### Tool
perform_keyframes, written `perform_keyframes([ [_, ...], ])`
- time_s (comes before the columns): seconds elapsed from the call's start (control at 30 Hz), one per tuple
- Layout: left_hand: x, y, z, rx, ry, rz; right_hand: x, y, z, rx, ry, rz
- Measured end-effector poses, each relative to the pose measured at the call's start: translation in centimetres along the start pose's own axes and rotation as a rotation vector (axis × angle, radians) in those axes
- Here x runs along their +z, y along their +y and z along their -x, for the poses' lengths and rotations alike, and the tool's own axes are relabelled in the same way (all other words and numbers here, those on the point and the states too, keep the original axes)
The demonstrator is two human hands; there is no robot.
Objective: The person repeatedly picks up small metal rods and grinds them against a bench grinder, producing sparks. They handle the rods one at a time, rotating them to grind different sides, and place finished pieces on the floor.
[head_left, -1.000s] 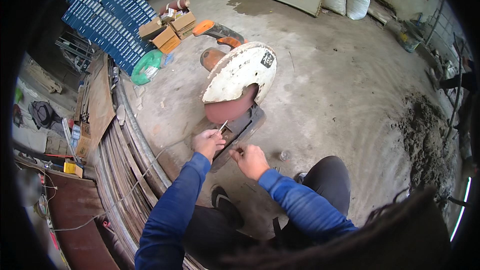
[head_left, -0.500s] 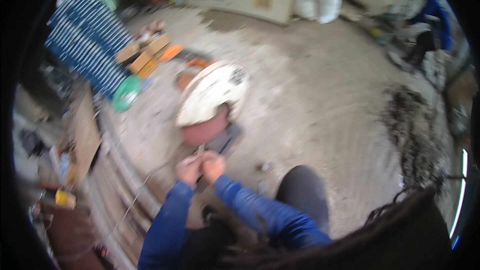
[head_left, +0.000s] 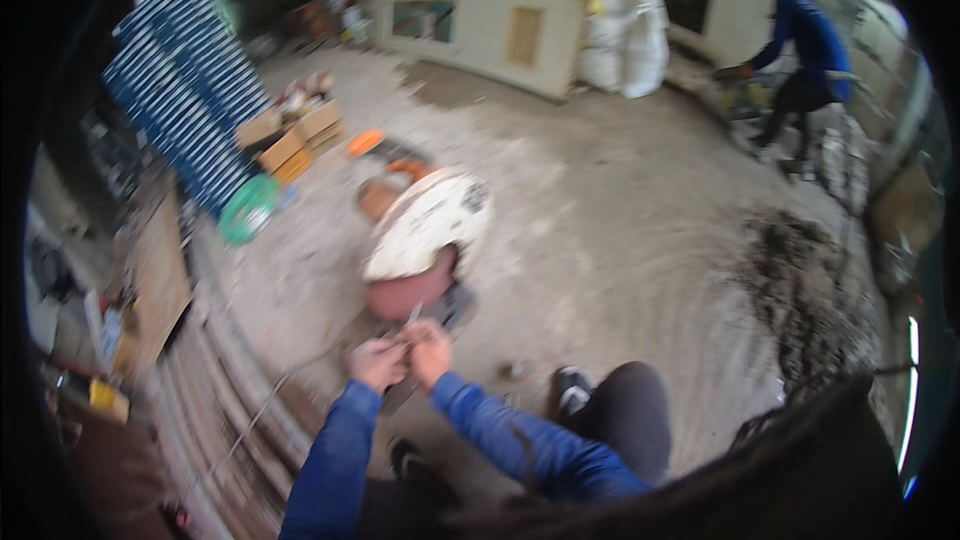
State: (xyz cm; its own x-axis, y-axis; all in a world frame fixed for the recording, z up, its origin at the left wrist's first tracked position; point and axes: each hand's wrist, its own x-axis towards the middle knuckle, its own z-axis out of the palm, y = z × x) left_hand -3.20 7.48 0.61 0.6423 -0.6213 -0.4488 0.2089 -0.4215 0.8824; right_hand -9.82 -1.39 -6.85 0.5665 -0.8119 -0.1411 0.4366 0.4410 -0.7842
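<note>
My left hand [head_left: 378, 364] and my right hand [head_left: 430, 352] are close together in front of me, fingers pinched. A thin pale strip [head_left: 414, 312] sticks up from my right hand's fingers; its kind is too blurred to tell. What my left fingers hold is hidden. Just beyond my hands stands a machine with a worn, tilted white round cover [head_left: 425, 230] and a reddish-brown lower body [head_left: 412, 292]. A thin grey cable [head_left: 262, 410] runs from the lower left towards my hands and the machine; its far end cannot be made out.
Long bars or pipes [head_left: 215, 380] lie at left. Beyond are cardboard boxes [head_left: 290, 153], a green round basin [head_left: 248, 210] and blue-white stacked panels [head_left: 185, 90]. A person in blue [head_left: 805, 40] bends at far right, near a dark debris heap [head_left: 810, 290]. White sacks [head_left: 640, 45] stand behind.
The view has tilted up, so the scene sits lower and more of the other person shows. My hands have moved slightly apart, and the pale strip shows more clearly.
</note>
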Motion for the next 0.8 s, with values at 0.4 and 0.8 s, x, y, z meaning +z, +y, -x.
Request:
perform_keyframes([
  [0.4,0.0,3.3,1.7,-0.138,0.225,-0.068,2.6,0.5,1.5,0.358,0.039,-0.098],
  [0.8,-1.2,-0.3,-2.6,-0.118,0.193,-0.002,5.0,5.3,0.5,0.148,0.285,0.158],
])
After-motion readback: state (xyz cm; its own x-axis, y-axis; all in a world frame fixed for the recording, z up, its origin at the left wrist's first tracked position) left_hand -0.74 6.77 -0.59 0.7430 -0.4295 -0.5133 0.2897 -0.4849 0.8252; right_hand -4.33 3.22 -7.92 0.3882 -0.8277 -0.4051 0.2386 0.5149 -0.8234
